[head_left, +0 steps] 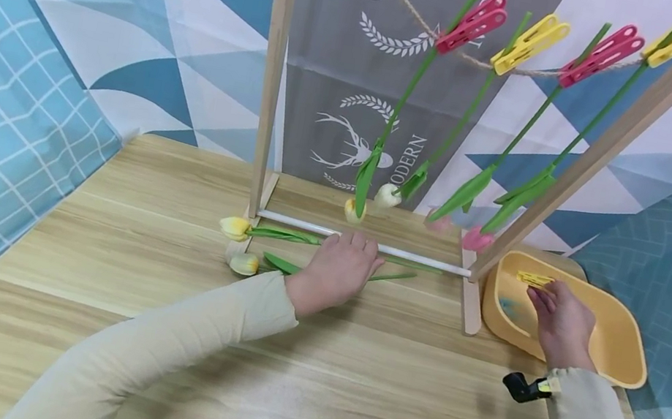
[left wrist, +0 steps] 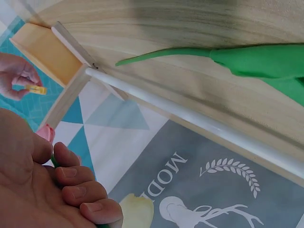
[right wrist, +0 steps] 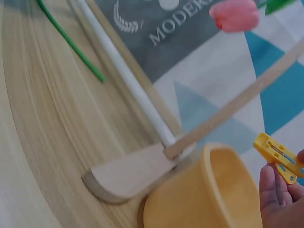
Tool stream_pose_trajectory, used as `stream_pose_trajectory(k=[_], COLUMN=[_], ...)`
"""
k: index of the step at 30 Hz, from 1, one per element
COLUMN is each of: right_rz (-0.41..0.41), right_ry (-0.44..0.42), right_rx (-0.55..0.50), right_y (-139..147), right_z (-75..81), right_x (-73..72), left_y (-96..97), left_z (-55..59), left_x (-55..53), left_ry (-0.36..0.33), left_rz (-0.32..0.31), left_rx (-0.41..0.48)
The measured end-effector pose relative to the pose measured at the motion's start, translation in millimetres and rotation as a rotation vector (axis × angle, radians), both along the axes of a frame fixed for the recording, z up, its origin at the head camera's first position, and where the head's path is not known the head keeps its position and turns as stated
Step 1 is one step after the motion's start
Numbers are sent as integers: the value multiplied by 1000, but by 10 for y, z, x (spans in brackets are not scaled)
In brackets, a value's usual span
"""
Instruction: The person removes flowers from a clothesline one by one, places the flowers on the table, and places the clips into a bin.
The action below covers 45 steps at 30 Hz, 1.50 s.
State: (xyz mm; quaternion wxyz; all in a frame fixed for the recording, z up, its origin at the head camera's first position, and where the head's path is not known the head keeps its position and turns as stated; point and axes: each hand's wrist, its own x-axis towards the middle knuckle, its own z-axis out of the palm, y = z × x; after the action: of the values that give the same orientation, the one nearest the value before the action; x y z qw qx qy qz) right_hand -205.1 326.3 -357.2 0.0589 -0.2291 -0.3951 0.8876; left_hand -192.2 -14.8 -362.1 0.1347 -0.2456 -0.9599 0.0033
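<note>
My left hand [head_left: 339,273] is low near the white rod, its fingers curled round the stem of a yellow tulip [head_left: 235,227]; the grip is partly hidden. A second pale yellow tulip [head_left: 244,264] lies on the table beneath that hand, its green stem [left wrist: 161,52] reaching past it. Over the orange basin [head_left: 633,348], my right hand [head_left: 564,322] pinches a yellow clothespin [right wrist: 278,156] between thumb and fingers. Above, several tulips hang heads down from a rope, held by pink clothespins [head_left: 472,23] and yellow clothespins [head_left: 530,44].
A wooden frame has a left post [head_left: 270,72], a slanting right post [head_left: 621,139] and a white rod [head_left: 408,255] across its base. Its right foot [head_left: 470,310] stands beside the basin. Something blue [head_left: 509,311] lies in the basin. Patterned cloth hangs behind the table [head_left: 343,403].
</note>
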Motion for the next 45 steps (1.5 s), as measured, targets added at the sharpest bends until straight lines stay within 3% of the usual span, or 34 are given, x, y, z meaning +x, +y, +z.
stream_pose_trajectory(k=[13, 18, 25, 32, 37, 40, 45], right_rz=[10, 35, 120, 261, 368, 390, 407], right_ry=[-127, -184, -169, -255, -293, -290, -285], right_rx=[46, 79, 152, 305, 395, 435, 489], right_y=[172, 190, 192, 207, 223, 221, 220], right_z=[-150, -166, -217, -251, -262, -288, -337], right_x=[-97, -135, -197, -281, -319, -336, -361], left_y=[51, 91, 113, 111, 115, 117, 119], left_z=[-93, -136, -213, -264, -268, -282, -318], left_x=[7, 17, 32, 35, 8, -2, 5], left_ry=[46, 27, 52, 61, 26, -2, 12], left_rz=[7, 16, 25, 34, 35, 37, 43], left_rx=[-52, -55, -57, -53, -48, -45, -36])
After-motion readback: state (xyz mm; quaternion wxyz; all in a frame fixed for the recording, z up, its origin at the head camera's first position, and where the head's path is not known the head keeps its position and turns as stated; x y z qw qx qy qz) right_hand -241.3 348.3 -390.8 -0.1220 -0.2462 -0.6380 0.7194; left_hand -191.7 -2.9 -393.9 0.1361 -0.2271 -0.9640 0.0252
